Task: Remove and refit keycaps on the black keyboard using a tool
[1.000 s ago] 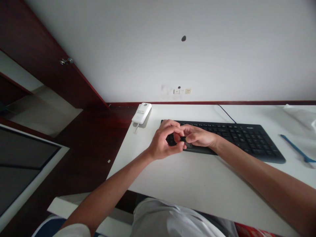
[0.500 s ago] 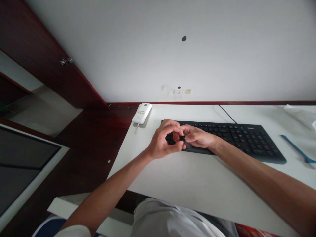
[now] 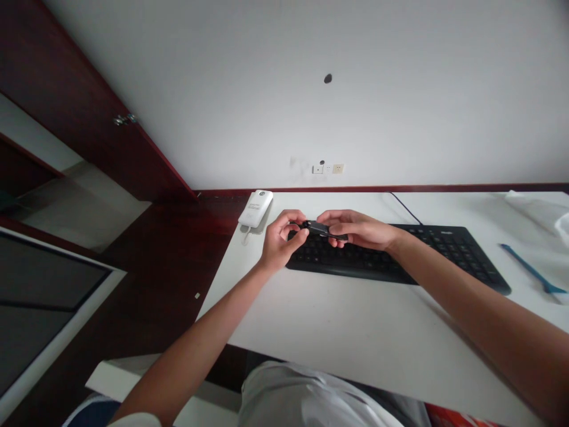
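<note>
A small, slim black object (image 3: 320, 228), its exact kind too small to make out, is held level above the black keyboard (image 3: 355, 261). My left hand (image 3: 283, 237) pinches its left end between thumb and fingers. At the other end, my right hand (image 3: 355, 229) grips it with the thumb on top and fingers behind. The keyboard lies flat on the white table, and its left part is partly covered by both hands.
On the white table (image 3: 311, 320), a white device with a short cable (image 3: 255, 207) lies at the back left corner. A blue brush-like tool (image 3: 531, 270) and a crumpled white bag (image 3: 537, 216) are at the right. The keyboard's cable (image 3: 406, 207) runs to the back edge.
My hands have moved apart and slightly up from the keyboard. More of the slim black object now shows between them, stretched out level.
</note>
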`<state>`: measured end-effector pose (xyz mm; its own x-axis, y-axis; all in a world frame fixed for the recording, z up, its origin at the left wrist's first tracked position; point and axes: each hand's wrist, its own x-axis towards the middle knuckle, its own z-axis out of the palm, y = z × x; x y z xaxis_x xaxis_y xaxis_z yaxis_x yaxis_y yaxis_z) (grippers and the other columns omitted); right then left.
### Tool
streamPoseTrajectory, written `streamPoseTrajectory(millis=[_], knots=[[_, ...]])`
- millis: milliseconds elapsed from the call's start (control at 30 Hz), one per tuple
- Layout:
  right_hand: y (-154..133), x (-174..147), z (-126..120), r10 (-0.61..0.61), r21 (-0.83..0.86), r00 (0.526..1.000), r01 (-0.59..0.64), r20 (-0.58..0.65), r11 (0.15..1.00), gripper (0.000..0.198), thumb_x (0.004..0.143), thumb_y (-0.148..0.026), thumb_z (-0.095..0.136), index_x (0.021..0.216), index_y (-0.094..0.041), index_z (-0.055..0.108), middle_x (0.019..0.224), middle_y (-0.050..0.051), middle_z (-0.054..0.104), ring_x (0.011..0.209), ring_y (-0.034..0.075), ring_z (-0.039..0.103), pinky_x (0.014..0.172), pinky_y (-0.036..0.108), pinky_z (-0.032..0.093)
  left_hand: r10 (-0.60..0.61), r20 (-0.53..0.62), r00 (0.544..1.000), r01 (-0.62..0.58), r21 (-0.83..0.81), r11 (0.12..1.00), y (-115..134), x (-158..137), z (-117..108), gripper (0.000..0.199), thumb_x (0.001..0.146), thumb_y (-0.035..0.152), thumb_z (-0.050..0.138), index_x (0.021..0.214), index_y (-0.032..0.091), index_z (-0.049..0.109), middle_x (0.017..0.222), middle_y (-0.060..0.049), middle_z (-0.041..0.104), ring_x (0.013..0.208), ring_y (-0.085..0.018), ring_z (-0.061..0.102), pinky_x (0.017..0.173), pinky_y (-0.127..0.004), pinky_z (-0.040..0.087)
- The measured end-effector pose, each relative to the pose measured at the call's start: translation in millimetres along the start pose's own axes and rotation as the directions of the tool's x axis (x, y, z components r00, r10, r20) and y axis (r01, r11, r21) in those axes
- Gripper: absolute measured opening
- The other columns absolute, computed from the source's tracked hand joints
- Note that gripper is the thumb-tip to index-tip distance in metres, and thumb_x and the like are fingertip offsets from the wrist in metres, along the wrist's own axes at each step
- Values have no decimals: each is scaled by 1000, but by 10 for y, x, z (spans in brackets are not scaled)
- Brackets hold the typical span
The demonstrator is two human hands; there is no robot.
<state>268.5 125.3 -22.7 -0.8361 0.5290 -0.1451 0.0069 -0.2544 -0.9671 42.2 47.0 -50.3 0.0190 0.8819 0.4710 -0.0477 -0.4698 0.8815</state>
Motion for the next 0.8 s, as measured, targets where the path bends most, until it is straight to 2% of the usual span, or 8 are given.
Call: streamPoseTrajectory(millis=[100,233,433,567,700,800], knots=[[-90,-16,-72,-34,-45,986,27,-160,999,34,79,-33,85,104,-18,67,79,1,67,69,11,63,61,20,50,-111,-48,993,109,-40,993,-66,20,-15,31,84,37,81,105,18,69,106,-7,67,94,-15,64,85,-27,54],[-192,-39,-94,-92,-144,955,53,-280,988,33,73,-32,87,95,-18,67,83,1,68,72,11,64,65,22,51,-233,-41,972,227,-119,967,-120,18,4,39,79,39,85,108,17,70,107,-8,71,86,-15,69,82,-29,57],[-286,-61,2,-163,-283,942,77,-294,956,33,71,-35,86,94,-19,68,85,3,72,76,15,66,72,30,55,-316,-79,945,297,-189,936,-143,3,33,37,80,37,85,107,17,70,101,-7,72,82,-14,71,80,-28,59],[-316,-66,44,-218,-401,932,90,-288,912,32,73,-38,84,93,-19,68,83,2,72,74,16,64,71,31,52,-339,-87,937,315,-211,925,-159,5,37,35,79,34,86,105,17,70,98,-5,72,81,-13,71,79,-27,59],[-353,-85,2,-317,-542,886,91,-339,835,33,73,-43,84,92,-20,70,86,3,73,72,16,62,70,32,48,-331,-115,937,305,-195,932,-180,22,14,34,78,33,86,104,17,70,93,-4,71,79,-12,70,77,-26,57],[-392,-105,-45,-377,-579,840,95,-391,810,38,71,-48,86,92,-20,72,85,3,72,77,18,63,74,34,46,-316,-145,938,293,-162,942,-185,40,-32,34,79,33,85,105,17,69,96,-4,72,79,-12,69,77,-26,57]])
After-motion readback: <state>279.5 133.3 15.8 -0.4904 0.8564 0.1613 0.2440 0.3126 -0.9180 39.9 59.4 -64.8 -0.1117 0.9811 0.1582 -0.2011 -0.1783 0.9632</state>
